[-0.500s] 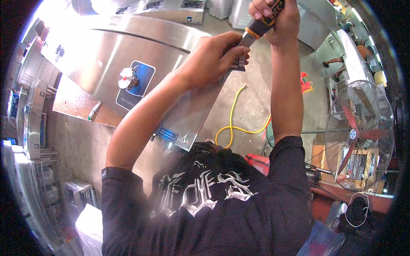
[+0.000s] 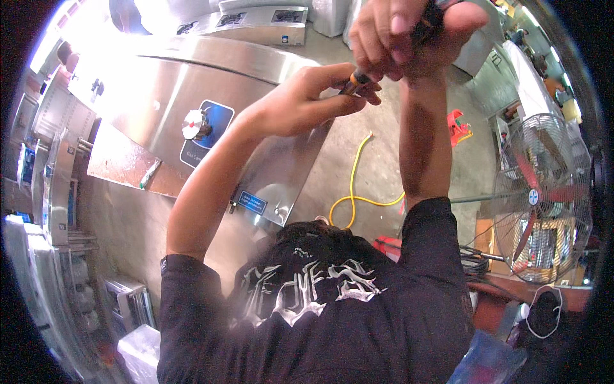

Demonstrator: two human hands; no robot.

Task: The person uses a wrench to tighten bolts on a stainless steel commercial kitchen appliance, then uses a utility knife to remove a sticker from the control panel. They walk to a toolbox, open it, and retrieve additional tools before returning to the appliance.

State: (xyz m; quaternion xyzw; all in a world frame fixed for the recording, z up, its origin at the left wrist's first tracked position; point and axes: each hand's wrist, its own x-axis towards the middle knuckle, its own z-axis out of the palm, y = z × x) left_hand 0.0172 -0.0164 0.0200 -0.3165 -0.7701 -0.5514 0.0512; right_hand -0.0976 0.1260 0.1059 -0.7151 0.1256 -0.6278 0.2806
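Both my hands are raised at the top of the view, at the right end of a stainless-steel gas appliance (image 2: 256, 80). My right hand (image 2: 409, 41) is curled around the dark handle of a black-and-orange hand tool (image 2: 359, 77), its thumb standing out to the right. Beside it, my left hand (image 2: 313, 99) closes its fingers around the tool's metal shank. My fingers cover the tool's tip, so its exact kind is unclear. On the steel front left of my left forearm sits a round silver knob (image 2: 193, 124) on a blue-and-black label.
A yellow hose (image 2: 353, 182) loops over the concrete floor below my hands. To the right stand a caged fan (image 2: 534, 198) with red blades and a red object (image 2: 458, 128). Steel units (image 2: 256, 25) stand at the back. A green-and-white marker-like item (image 2: 151, 173) lies on the brown board.
My right hand has come lower and closer to the camera, its thumb now spread outward. The left hand has shifted slightly down, staying at the tool's metal part, and the tool looks turned.
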